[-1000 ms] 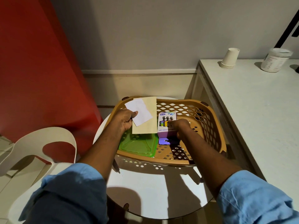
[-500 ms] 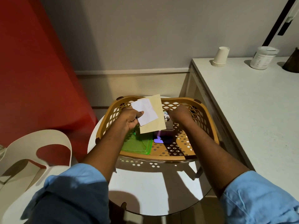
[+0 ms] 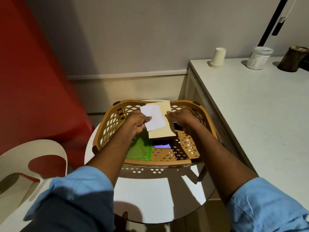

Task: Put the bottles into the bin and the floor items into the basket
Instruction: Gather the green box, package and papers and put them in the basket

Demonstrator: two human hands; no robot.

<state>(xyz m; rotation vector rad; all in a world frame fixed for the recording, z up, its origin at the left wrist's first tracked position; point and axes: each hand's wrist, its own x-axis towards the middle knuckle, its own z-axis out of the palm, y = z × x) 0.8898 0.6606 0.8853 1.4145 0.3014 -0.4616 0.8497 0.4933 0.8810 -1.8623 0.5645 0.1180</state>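
Having left the box, the right hand (image 3: pixel 181 116) is reaching, fingers loose, toward the papers (image 3: pixel 158 121) that the left hand (image 3: pixel 136 123) is pinching upright above the basket (image 3: pixel 107 121).

There is only 1 view. The camera sits on the person's head and looks forward and down. It is close above the left hand (image 3: pixel 136 122) and right hand (image 3: pixel 181 116), with the basket (image 3: pixel 207 124) just under them.
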